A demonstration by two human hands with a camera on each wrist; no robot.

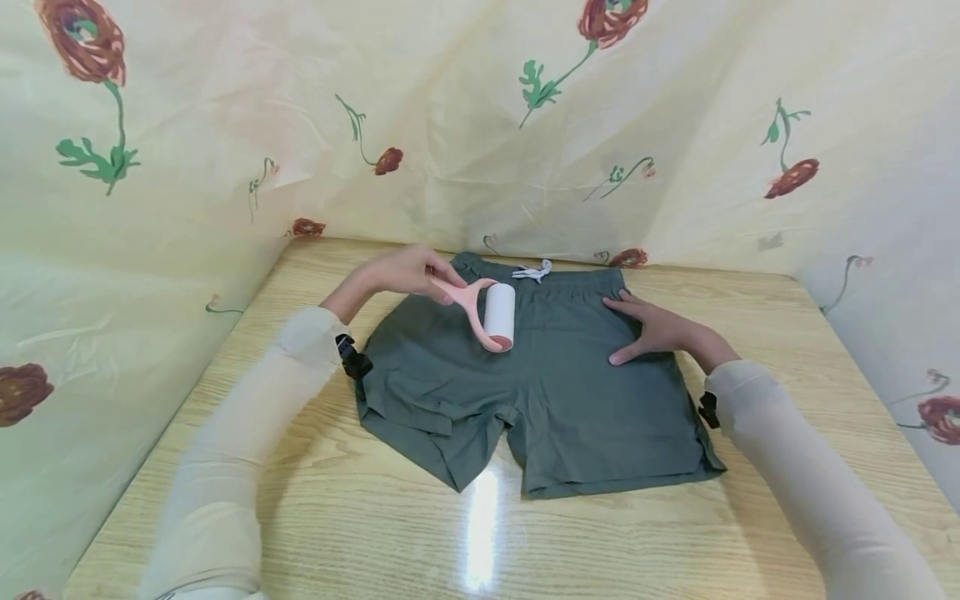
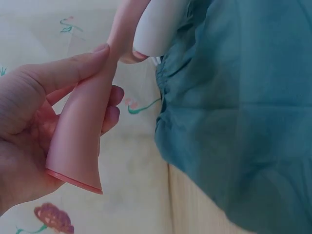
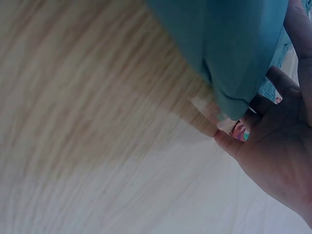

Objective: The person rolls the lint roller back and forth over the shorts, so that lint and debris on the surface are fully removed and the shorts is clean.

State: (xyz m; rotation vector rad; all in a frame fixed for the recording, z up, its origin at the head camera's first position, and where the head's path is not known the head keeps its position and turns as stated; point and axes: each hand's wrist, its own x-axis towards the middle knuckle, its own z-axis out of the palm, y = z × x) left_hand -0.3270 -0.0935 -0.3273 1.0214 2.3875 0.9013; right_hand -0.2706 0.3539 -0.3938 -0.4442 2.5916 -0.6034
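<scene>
The left hand [image 1: 416, 271] grips the roller [image 1: 500, 312] by its pink handle [image 2: 80, 131], the white cylinder over the upper middle of the green shorts [image 1: 600, 417], just below the drawstring [image 1: 532, 271]; I can't tell whether it touches them. The right hand [image 1: 652, 329] rests on the shorts' right side, fingers spread and grasping nothing. Their waist lies just beside the bench's [image 1: 360, 517] far edge, against the flowered cloth [image 1: 465, 125], while bare wood runs from both legs to the side edges.
</scene>
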